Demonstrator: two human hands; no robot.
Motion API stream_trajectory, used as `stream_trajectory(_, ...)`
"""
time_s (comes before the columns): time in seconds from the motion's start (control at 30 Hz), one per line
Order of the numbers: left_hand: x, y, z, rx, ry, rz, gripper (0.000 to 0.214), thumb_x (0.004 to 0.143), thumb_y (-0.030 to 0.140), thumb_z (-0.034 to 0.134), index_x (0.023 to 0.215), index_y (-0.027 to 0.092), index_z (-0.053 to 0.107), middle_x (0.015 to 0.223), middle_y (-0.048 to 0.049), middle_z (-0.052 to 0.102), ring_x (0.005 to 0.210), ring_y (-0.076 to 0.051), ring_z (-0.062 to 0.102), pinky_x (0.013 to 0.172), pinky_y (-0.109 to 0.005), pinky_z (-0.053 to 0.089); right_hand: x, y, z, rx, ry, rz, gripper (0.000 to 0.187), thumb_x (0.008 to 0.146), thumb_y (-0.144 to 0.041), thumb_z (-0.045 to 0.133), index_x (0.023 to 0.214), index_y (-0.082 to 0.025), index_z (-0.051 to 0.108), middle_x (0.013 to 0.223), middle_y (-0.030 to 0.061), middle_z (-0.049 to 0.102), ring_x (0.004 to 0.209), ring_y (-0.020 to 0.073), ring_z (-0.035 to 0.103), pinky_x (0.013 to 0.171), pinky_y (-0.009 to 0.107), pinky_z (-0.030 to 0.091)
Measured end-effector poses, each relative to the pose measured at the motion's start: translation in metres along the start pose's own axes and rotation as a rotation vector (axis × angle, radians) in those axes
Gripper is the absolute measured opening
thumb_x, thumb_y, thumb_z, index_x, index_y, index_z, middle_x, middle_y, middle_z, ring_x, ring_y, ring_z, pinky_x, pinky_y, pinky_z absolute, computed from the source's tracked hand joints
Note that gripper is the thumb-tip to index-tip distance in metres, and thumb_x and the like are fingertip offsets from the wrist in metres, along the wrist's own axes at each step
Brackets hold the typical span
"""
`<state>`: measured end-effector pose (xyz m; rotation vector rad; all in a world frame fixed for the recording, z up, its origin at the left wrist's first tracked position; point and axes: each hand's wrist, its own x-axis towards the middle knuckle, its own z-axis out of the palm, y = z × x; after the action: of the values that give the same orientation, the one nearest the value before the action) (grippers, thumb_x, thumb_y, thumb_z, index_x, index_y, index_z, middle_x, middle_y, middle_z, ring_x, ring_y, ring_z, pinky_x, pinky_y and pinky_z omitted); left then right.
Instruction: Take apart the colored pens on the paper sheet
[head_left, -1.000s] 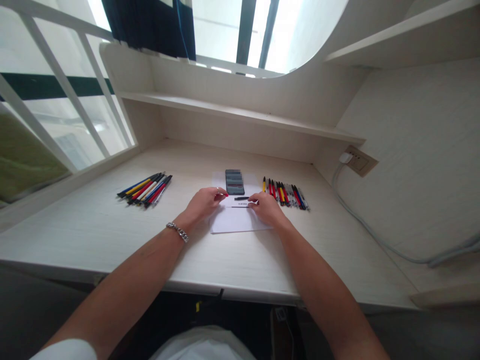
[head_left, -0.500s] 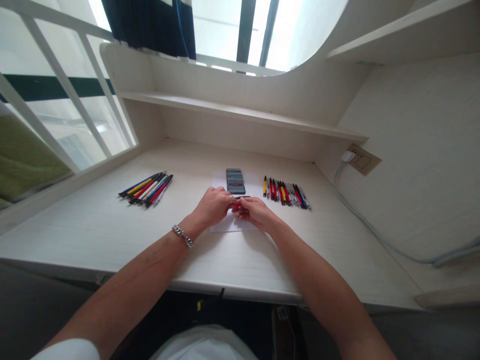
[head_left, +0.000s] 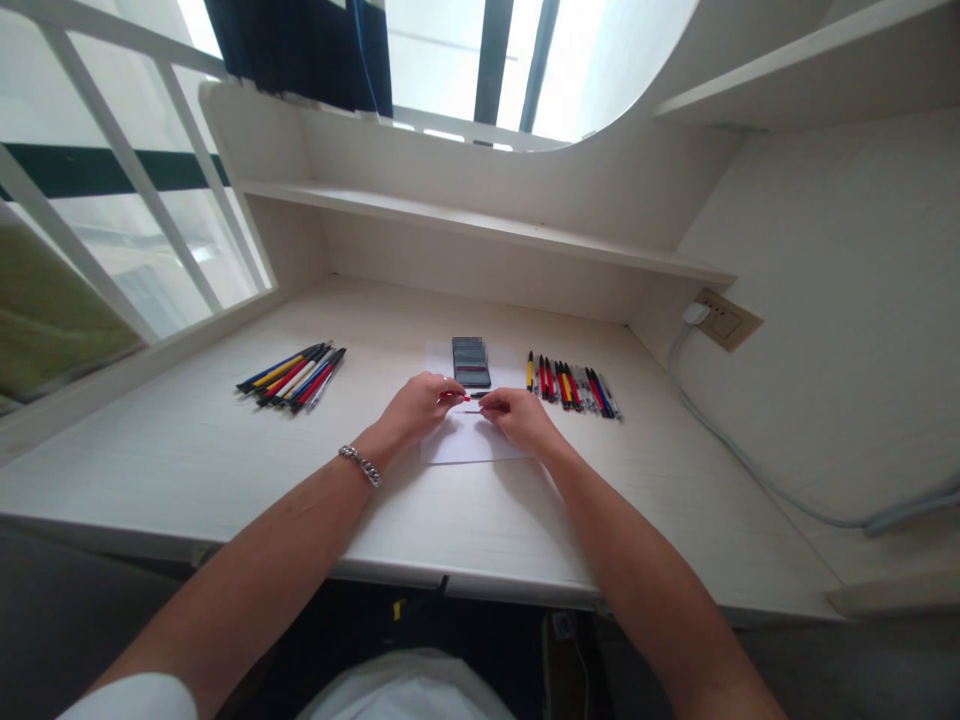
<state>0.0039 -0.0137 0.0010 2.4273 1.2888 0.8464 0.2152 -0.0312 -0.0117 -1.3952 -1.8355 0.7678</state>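
Head view: pinches a small red pen part (head_left: 457,397) at the tips of the left hand (head_left: 421,404), closed down narrow over it. Curls the right hand (head_left: 519,412) opposite, just beside, also drawn narrow; cannot tell whether holding anything there. Finds a thin dark rod (head_left: 472,412) sticking out toward the left from under that hand, either gripped or lying flat, too small to tell. Has a short black pen piece (head_left: 477,395) just beyond the right hand, partly covered by it. Works over a white paper sheet (head_left: 469,450), set roughly square to the near edge of a pale worktop (head_left: 225,470).

Wears a ring (head_left: 445,382) on the left hand and a silver chain bracelet (head_left: 360,466) on the same wrist.

Past both hands, comes to a dark smartphone (head_left: 471,362), lying flat with its long side pointing away, near the black piece. To the right, meets a row of pens (head_left: 574,386), laid side by side in yellow, red, black, blue and clear, near the right hand. To the left, well apart from the left hand, meets an overlapping bundle of pens (head_left: 292,380), slanted, in blue, yellow, red, white and black.

Farther out, runs into a long shelf (head_left: 480,226) across the back, a wall socket (head_left: 731,320) at right with a white plug (head_left: 695,313) and trailing cable (head_left: 701,425), and a dark blue curtain (head_left: 300,50) at the window.
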Motion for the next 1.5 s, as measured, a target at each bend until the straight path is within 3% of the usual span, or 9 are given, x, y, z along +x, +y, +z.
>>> stream_trajectory(0.23,0.000,0.001,0.000,-0.163,-0.008,-0.084,0.024,0.089,0.034,0.062,0.099,0.019,0.078,0.096,-0.0077,0.078,0.085,-0.021,0.070,0.080,-0.030,0.053,-0.002,-0.001,0.005,-0.243,-0.001,-0.087,0.023,0.082,-0.009,0.069,0.097,-0.023,0.079,0.097,0.0047,0.079,0.090,0.0200,0.072,0.086,0.029,0.051)
stream_trajectory(0.47,-0.001,0.003,0.002,-0.183,-0.010,-0.069,0.027,0.090,0.038,0.061,0.100,0.019,0.077,0.096,-0.0070,0.078,0.087,-0.021,0.071,0.079,-0.030,0.052,0.000,0.000,0.007,-0.203,0.088,-0.148,0.027,0.081,-0.015,0.072,0.107,-0.024,0.076,0.106,0.0045,0.076,0.085,0.0172,0.068,0.084,0.029,0.050)
stream_trajectory(0.63,-0.003,0.008,0.005,-0.227,-0.034,-0.043,0.025,0.090,0.037,0.061,0.101,0.019,0.076,0.098,-0.0059,0.079,0.088,-0.020,0.071,0.079,-0.028,0.052,-0.002,-0.008,0.007,-0.154,0.052,-0.215,0.014,0.086,-0.019,0.067,0.097,-0.022,0.076,0.092,0.0018,0.076,0.080,0.0152,0.066,0.078,0.026,0.048)
stream_trajectory(0.83,-0.001,0.005,0.000,-0.162,-0.027,-0.054,0.025,0.088,0.036,0.063,0.102,0.021,0.077,0.098,-0.0055,0.079,0.087,-0.020,0.070,0.080,-0.029,0.052,-0.003,-0.013,-0.018,-0.160,0.090,-0.159,0.010,0.084,-0.017,0.068,0.090,-0.021,0.075,0.085,0.0016,0.075,0.079,0.0156,0.066,0.076,0.027,0.047)
stream_trajectory(0.97,-0.001,0.000,0.001,-0.158,-0.074,-0.054,0.026,0.085,0.033,0.066,0.105,0.022,0.077,0.099,-0.0056,0.079,0.085,-0.020,0.070,0.079,-0.030,0.052,-0.004,-0.010,-0.032,-0.253,0.012,-0.069,0.008,0.081,-0.017,0.071,0.087,-0.020,0.076,0.083,0.0019,0.074,0.077,0.0150,0.064,0.073,0.025,0.046)
stream_trajectory(1.27,-0.003,-0.003,0.008,-0.124,-0.197,-0.046,0.020,0.079,0.030,0.070,0.094,0.021,0.080,0.093,-0.0073,0.076,0.080,-0.020,0.068,0.072,-0.029,0.052,-0.005,-0.001,-0.029,-0.401,-0.126,-0.039,0.009,0.078,-0.018,0.074,0.084,-0.023,0.078,0.088,0.0018,0.075,0.079,0.0158,0.064,0.071,0.025,0.044)
stream_trajectory(1.4,-0.002,-0.006,0.007,-0.125,-0.179,-0.065,0.023,0.081,0.035,0.069,0.097,0.021,0.080,0.094,-0.0075,0.076,0.081,-0.020,0.068,0.072,-0.029,0.052,-0.004,0.002,-0.035,-0.402,-0.152,0.025,0.020,0.075,-0.016,0.077,0.093,-0.024,0.079,0.092,0.0026,0.076,0.080,0.0173,0.065,0.070,0.025,0.045)
stream_trajectory(1.5,-0.001,-0.009,0.002,-0.116,-0.127,-0.109,0.024,0.086,0.035,0.063,0.096,0.021,0.079,0.092,-0.0066,0.077,0.081,-0.021,0.068,0.074,-0.031,0.051,-0.004,0.004,-0.043,-0.403,-0.122,0.044,0.016,0.081,-0.018,0.072,0.095,-0.023,0.079,0.096,0.0043,0.076,0.083,0.0176,0.066,0.073,0.026,0.046)
